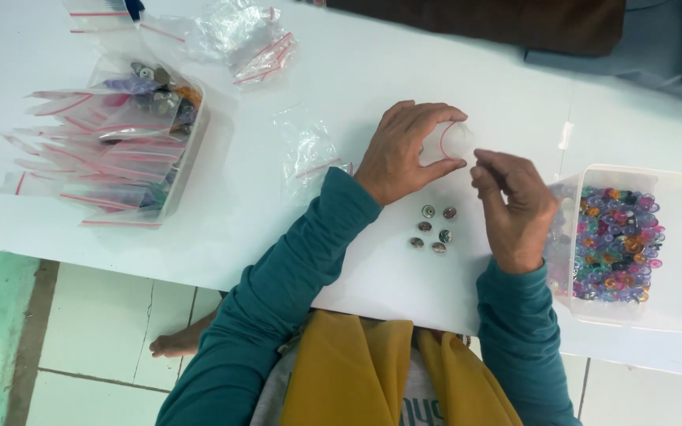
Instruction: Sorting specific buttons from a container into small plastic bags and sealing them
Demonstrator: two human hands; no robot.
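Left hand (408, 151) pinches open a small clear zip bag w/ red seal strip (453, 140) just above the white desk (357, 71). Right hand (515, 207) has fingertips pinched beside the bag mouth; can't tell if holding anything. Six small round metal buttons (432, 229) lie on desk btw the hands.

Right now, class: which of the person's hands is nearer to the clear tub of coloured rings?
The right hand. It sits just beside the tub of coloured rings, close to its left wall. The left hand is farther away, holding open a small clear bag.
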